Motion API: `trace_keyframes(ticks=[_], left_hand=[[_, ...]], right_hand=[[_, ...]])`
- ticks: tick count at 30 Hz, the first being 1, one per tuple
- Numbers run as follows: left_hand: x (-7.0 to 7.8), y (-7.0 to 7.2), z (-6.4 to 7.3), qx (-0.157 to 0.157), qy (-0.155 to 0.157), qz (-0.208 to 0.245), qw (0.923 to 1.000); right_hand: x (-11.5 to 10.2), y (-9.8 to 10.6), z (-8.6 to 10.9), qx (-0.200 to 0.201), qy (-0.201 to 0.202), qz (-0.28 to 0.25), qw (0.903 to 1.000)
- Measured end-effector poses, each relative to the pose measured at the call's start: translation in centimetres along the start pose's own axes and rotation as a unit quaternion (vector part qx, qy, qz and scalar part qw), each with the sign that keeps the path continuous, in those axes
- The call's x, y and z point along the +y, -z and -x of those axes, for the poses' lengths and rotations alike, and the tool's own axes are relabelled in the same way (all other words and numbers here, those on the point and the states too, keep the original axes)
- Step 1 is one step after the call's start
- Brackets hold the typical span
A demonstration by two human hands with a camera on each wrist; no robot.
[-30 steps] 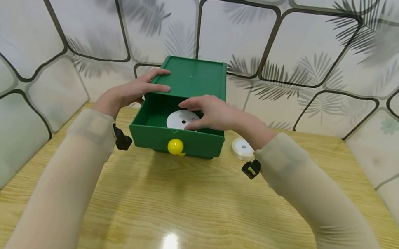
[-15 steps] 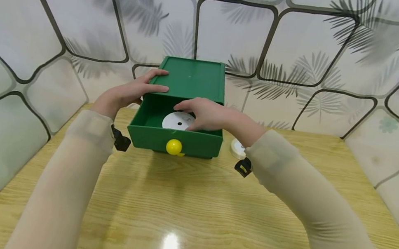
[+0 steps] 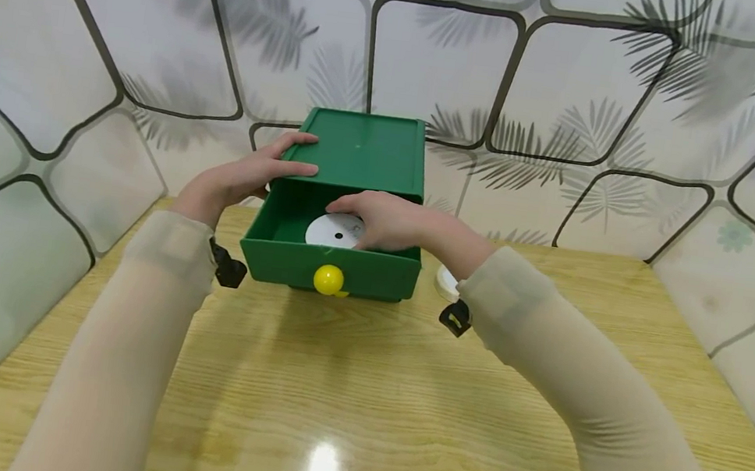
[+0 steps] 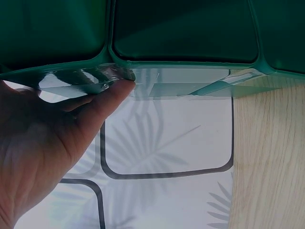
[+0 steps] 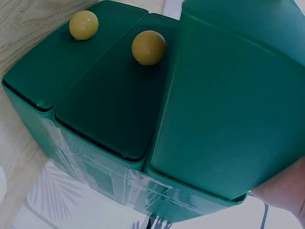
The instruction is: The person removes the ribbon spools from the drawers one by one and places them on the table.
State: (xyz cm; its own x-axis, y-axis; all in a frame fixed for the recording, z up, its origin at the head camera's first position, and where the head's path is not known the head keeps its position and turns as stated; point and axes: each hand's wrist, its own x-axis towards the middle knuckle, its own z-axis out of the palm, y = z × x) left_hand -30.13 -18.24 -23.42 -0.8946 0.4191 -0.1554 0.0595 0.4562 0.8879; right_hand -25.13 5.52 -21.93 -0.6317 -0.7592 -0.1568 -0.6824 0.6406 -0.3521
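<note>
A green drawer cabinet [image 3: 363,147] stands on the table with its top drawer [image 3: 303,264] pulled out by a yellow knob [image 3: 328,280] side. My left hand [image 3: 236,175] rests on the cabinet's left top edge, fingers fairly straight. In the left wrist view, the thumb [image 4: 107,102] touches the taped side. Inside the drawer lies a flat white spool [image 3: 323,230] with a central hole. My right hand [image 3: 389,221] reaches in and pinches the spool's right part; some fingers are hidden. In the right wrist view, the drawer covers most of that hand [image 5: 283,191].
A second white spool [image 3: 447,282] sits on the wooden table [image 3: 330,387] right of the cabinet, partly behind the right forearm. Two lower drawers [image 5: 109,90] are closed, each with a yellow knob. A patterned wall [image 3: 449,56] stands behind.
The right hand and the white spool have moved slightly left and lower in the drawer. The left hand stays on the cabinet. The right sleeve now covers more of the second spool.
</note>
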Motion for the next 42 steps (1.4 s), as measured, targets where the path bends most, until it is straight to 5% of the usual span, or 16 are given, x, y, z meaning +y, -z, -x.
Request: trace_keyframes(ticks=[26,42], left_hand=[[0.1,-0.2,-0.1,0.003,0.004,-0.002,1.0],[0.3,-0.2,0.1,0.006,0.009,-0.001,0.9999]], right_hand=[[0.3,0.5,2.0,0.047,0.043,-0.059,0.9962],[1.2,0.5,3.9,0.12,0.07,-0.105,0.9848]])
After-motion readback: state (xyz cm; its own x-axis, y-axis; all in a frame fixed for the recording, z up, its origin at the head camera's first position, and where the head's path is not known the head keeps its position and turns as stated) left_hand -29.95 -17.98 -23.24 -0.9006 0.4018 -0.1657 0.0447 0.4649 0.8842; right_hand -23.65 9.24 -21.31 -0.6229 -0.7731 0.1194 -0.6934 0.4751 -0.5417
